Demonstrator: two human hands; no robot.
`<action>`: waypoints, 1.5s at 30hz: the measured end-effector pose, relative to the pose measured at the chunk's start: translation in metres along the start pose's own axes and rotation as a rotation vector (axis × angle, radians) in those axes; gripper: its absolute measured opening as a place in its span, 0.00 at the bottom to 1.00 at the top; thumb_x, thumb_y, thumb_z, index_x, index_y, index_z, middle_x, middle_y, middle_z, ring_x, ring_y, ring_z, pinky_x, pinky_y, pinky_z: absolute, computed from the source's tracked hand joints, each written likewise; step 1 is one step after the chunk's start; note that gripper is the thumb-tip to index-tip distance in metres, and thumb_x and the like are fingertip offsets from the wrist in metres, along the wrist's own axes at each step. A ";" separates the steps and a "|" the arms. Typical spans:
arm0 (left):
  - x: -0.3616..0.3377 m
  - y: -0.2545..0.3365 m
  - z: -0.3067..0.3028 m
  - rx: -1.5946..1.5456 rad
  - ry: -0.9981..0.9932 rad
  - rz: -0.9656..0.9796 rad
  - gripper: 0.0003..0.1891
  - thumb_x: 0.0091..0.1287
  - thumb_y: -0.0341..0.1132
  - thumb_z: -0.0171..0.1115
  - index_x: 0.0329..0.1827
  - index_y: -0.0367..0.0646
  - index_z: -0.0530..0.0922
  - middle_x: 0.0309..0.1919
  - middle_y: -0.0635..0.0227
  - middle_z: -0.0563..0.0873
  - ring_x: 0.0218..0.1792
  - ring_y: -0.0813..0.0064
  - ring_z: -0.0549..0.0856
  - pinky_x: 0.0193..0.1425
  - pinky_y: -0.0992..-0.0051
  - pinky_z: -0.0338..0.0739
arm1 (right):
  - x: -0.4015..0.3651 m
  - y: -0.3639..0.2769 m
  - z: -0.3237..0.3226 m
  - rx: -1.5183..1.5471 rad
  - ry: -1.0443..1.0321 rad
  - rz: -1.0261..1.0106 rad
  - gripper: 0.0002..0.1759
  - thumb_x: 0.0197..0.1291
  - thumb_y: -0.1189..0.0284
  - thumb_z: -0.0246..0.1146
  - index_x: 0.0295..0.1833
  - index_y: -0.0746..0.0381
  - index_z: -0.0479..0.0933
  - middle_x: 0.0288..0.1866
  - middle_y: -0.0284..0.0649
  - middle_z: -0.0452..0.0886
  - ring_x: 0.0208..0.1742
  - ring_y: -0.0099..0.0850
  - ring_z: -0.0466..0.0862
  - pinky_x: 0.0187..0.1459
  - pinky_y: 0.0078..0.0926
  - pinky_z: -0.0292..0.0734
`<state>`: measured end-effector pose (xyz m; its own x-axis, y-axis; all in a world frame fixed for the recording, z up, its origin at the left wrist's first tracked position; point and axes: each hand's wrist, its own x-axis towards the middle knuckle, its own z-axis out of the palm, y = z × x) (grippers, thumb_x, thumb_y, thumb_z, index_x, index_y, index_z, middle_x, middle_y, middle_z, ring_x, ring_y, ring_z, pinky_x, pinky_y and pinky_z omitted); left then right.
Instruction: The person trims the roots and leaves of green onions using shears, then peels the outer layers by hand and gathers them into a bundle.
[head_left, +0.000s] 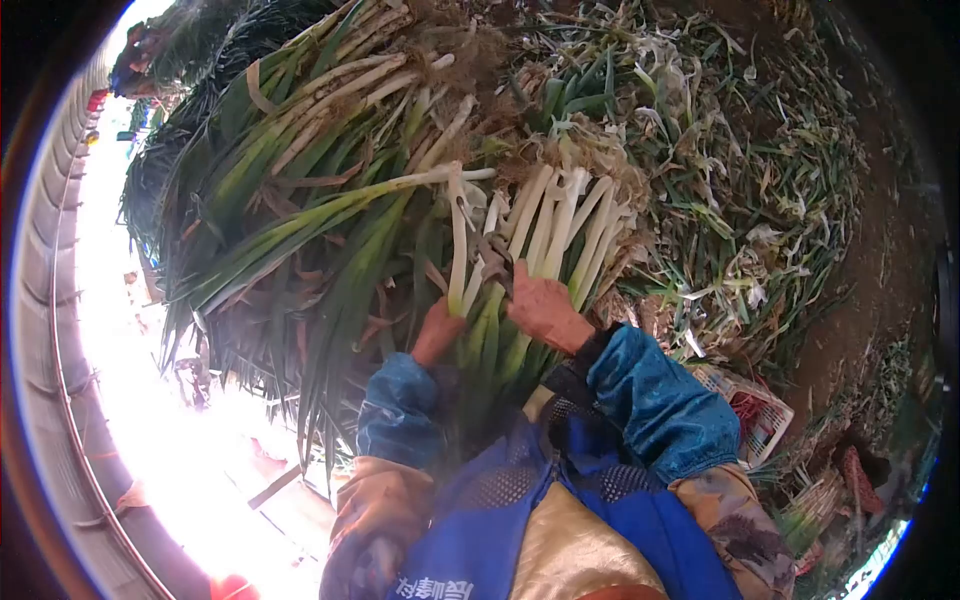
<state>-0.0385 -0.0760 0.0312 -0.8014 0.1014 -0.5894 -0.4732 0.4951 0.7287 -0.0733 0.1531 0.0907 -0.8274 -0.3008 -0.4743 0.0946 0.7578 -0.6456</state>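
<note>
My left hand is closed around the lower part of several long green onions, their white stalks pointing away from me. Just right of it, my right hand has its fingers curled at a dark brownish-grey piece that lies across the stalks. Whether that piece is a tool or a withered leaf I cannot make out. Cleaned white-stalked green onions lie side by side beyond my right hand, roots outward and green leaves running under my forearms.
A large heap of untrimmed green onions fills the left and far side. Torn leaves and peelings cover the ground on the right. A white plastic crate stands near my right elbow. Bright light washes out the far left.
</note>
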 end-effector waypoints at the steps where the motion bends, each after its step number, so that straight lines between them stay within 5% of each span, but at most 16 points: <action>1: -0.002 0.007 -0.001 -0.074 -0.010 -0.008 0.20 0.49 0.29 0.57 0.46 0.30 0.72 0.36 0.56 0.80 0.37 0.67 0.80 0.42 0.70 0.74 | 0.011 0.001 -0.001 -0.020 0.024 0.004 0.24 0.52 0.65 0.58 0.47 0.70 0.60 0.29 0.56 0.78 0.35 0.55 0.80 0.38 0.49 0.74; 3: -0.008 0.019 0.000 -0.223 -0.031 -0.032 0.20 0.49 0.26 0.59 0.47 0.30 0.71 0.34 0.61 0.79 0.33 0.73 0.77 0.38 0.71 0.74 | 0.025 0.001 -0.002 -0.059 0.064 0.015 0.22 0.52 0.65 0.57 0.45 0.69 0.60 0.29 0.56 0.78 0.35 0.54 0.80 0.38 0.49 0.74; 9: -0.007 0.015 0.002 0.066 -0.002 -0.037 0.22 0.49 0.27 0.59 0.48 0.28 0.69 0.34 0.59 0.79 0.32 0.70 0.78 0.35 0.70 0.74 | 0.017 -0.004 -0.010 -0.107 0.047 -0.026 0.22 0.53 0.63 0.57 0.46 0.69 0.61 0.29 0.55 0.78 0.35 0.53 0.80 0.37 0.48 0.74; 12: -0.013 0.026 0.003 0.132 0.055 0.039 0.22 0.51 0.28 0.57 0.50 0.28 0.67 0.31 0.54 0.78 0.30 0.66 0.78 0.35 0.69 0.73 | 0.031 0.015 -0.011 -0.077 0.100 -0.033 0.24 0.54 0.70 0.54 0.51 0.77 0.61 0.29 0.57 0.80 0.33 0.50 0.82 0.30 0.46 0.76; 15: -0.026 0.055 0.009 0.301 0.149 0.039 0.18 0.52 0.29 0.56 0.45 0.33 0.69 0.39 0.42 0.81 0.44 0.44 0.79 0.46 0.58 0.73 | 0.016 0.018 -0.030 0.011 0.122 0.005 0.24 0.52 0.63 0.58 0.46 0.69 0.61 0.27 0.54 0.77 0.33 0.54 0.79 0.36 0.49 0.74; 18: -0.011 0.091 0.024 0.435 0.174 -0.048 0.15 0.54 0.30 0.54 0.43 0.33 0.66 0.35 0.40 0.80 0.42 0.41 0.79 0.43 0.54 0.73 | -0.025 0.012 -0.035 -0.041 0.037 0.076 0.24 0.52 0.64 0.59 0.47 0.70 0.61 0.27 0.55 0.77 0.33 0.55 0.79 0.35 0.48 0.73; 21: 0.003 0.082 0.055 0.500 0.136 0.051 0.13 0.56 0.30 0.52 0.43 0.33 0.66 0.32 0.43 0.80 0.38 0.42 0.80 0.41 0.53 0.73 | -0.067 0.038 -0.036 0.039 0.045 -0.015 0.25 0.52 0.64 0.60 0.47 0.70 0.61 0.29 0.57 0.77 0.33 0.55 0.79 0.33 0.46 0.73; 29: -0.035 0.063 0.095 0.766 0.082 0.231 0.08 0.59 0.32 0.51 0.38 0.37 0.69 0.29 0.50 0.80 0.33 0.49 0.81 0.36 0.55 0.75 | -0.061 0.049 -0.030 0.027 -0.014 0.138 0.22 0.53 0.63 0.56 0.47 0.67 0.61 0.30 0.59 0.78 0.36 0.55 0.80 0.38 0.49 0.75; 32: -0.018 0.092 0.069 0.768 -0.179 0.053 0.08 0.58 0.33 0.52 0.38 0.40 0.72 0.30 0.53 0.79 0.33 0.52 0.81 0.36 0.56 0.75 | -0.039 0.067 -0.034 -0.048 0.050 0.043 0.20 0.52 0.65 0.56 0.45 0.67 0.62 0.31 0.58 0.78 0.35 0.56 0.79 0.38 0.51 0.74; 34: 0.018 0.070 0.028 1.015 -0.081 0.414 0.07 0.58 0.34 0.53 0.36 0.43 0.74 0.32 0.54 0.80 0.35 0.55 0.80 0.35 0.57 0.74 | -0.043 0.059 -0.030 -0.036 -0.014 0.036 0.19 0.53 0.66 0.55 0.44 0.68 0.62 0.30 0.57 0.78 0.34 0.57 0.78 0.37 0.52 0.73; 35: 0.048 0.044 0.006 0.803 0.325 0.773 0.05 0.58 0.32 0.52 0.33 0.43 0.75 0.29 0.57 0.78 0.34 0.58 0.80 0.33 0.58 0.73 | -0.046 0.058 -0.028 -0.040 -0.031 0.032 0.19 0.53 0.66 0.56 0.44 0.68 0.62 0.29 0.58 0.77 0.35 0.57 0.78 0.38 0.52 0.73; 36: 0.066 0.081 -0.025 1.073 0.370 0.397 0.05 0.57 0.30 0.51 0.33 0.43 0.75 0.27 0.59 0.77 0.34 0.59 0.79 0.34 0.61 0.73 | -0.051 0.056 -0.025 -0.047 -0.044 0.023 0.19 0.53 0.66 0.56 0.44 0.68 0.62 0.29 0.58 0.77 0.35 0.57 0.78 0.38 0.51 0.73; 37: 0.072 0.101 -0.058 1.011 0.550 0.554 0.05 0.56 0.28 0.51 0.34 0.43 0.75 0.31 0.60 0.76 0.37 0.60 0.78 0.37 0.65 0.74 | -0.057 0.054 -0.021 -0.051 -0.061 0.016 0.20 0.53 0.65 0.56 0.44 0.68 0.61 0.29 0.58 0.77 0.35 0.57 0.79 0.38 0.51 0.73; 38: 0.091 0.111 -0.082 1.239 0.631 0.395 0.06 0.55 0.28 0.53 0.35 0.43 0.75 0.37 0.59 0.78 0.41 0.60 0.78 0.41 0.66 0.74 | -0.059 0.060 -0.011 -0.042 0.011 0.008 0.26 0.53 0.63 0.58 0.49 0.73 0.61 0.25 0.57 0.76 0.30 0.57 0.77 0.32 0.49 0.73; 41: 0.123 0.082 -0.135 1.469 0.553 0.282 0.06 0.57 0.29 0.54 0.37 0.43 0.76 0.41 0.59 0.78 0.44 0.59 0.78 0.44 0.64 0.74 | -0.066 0.057 -0.019 0.059 -0.054 -0.007 0.22 0.54 0.63 0.56 0.46 0.69 0.62 0.31 0.59 0.78 0.36 0.57 0.79 0.40 0.51 0.73; 45: 0.121 0.081 -0.138 1.442 0.336 0.121 0.10 0.55 0.33 0.61 0.39 0.42 0.77 0.39 0.58 0.80 0.43 0.58 0.80 0.45 0.61 0.75 | -0.062 0.056 -0.012 0.013 -0.059 0.050 0.25 0.53 0.61 0.57 0.47 0.69 0.60 0.29 0.57 0.77 0.35 0.56 0.79 0.37 0.49 0.74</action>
<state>-0.2243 -0.1423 0.0667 -0.9485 0.1031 -0.2994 0.2010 0.9267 -0.3175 -0.0234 0.2212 0.0917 -0.7873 -0.2970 -0.5403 0.1425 0.7650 -0.6280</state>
